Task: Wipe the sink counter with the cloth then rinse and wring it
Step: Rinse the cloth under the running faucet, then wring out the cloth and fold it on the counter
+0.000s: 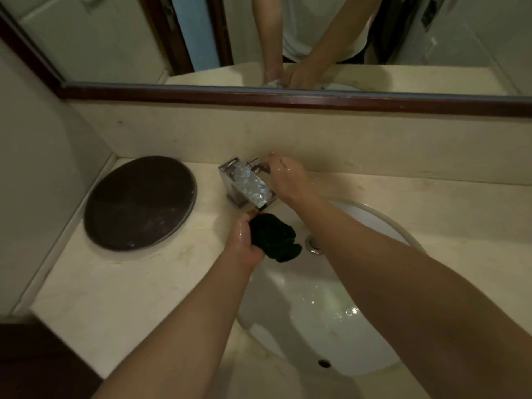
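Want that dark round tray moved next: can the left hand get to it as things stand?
Probably yes, but not freely: the left hand is shut on the cloth over the sink. The tray lies just beside it on bare counter, nothing between.

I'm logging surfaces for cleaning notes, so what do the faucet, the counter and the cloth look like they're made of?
Faucet: polished chrome-like metal, mirror-bright with sharp reflections.
Counter: cream polished stone, probably marble, given its faint veining and soft sheen.
Cloth: dark, soft fabric bunched in the left hand, possibly terry or microfibre; the weave is too dim to tell.
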`<state>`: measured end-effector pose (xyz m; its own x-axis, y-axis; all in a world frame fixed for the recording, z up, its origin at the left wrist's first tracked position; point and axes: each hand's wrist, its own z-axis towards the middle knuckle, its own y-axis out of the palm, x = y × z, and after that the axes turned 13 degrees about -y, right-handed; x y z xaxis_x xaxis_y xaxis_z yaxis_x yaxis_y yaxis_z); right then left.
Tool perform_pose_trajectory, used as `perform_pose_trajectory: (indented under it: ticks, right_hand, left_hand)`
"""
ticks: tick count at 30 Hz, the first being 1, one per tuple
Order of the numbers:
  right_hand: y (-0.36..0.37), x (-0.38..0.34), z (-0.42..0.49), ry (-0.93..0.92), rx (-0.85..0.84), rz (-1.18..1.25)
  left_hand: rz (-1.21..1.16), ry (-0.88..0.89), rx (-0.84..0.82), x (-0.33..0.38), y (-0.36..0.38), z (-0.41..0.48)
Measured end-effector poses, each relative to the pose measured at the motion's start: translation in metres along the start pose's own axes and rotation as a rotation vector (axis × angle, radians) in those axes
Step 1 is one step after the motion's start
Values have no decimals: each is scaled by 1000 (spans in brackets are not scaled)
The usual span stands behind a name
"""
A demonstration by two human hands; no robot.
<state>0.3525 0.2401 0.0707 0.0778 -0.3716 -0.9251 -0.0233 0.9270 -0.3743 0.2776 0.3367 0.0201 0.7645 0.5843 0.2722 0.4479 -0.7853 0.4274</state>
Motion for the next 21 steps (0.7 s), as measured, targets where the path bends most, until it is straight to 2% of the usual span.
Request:
perform_pose_trajectory:
  ticks: [5, 7, 9, 10, 11, 13, 17, 21]
  right_hand:
    - [-20, 13, -23, 71, 31, 125]
    - [-31, 29, -40, 168, -135, 89]
    - [-43, 44, -68, 330, -435, 73]
    - [-48, 51, -78, 376, -524, 78]
    - [-53, 55, -88, 394, -543, 91]
    - [-63, 51, -101, 352, -515, 65]
    - [-81, 22, -109, 120, -435, -205]
    - [-105, -18, -105, -49, -236, -341]
  left_hand:
    - [-11, 14, -15, -10, 11, -9]
    - [-6, 18, -25, -19, 13, -15]
    - [1, 32, -36, -27, 14, -22]
    - [10, 40, -39, -30, 15, -26]
    - [19, 49, -50, -33, 14, -30]
    - [40, 62, -63, -39, 13, -37]
    - [72, 136, -93, -44, 19, -57]
    - [354, 424, 2, -30, 5, -75]
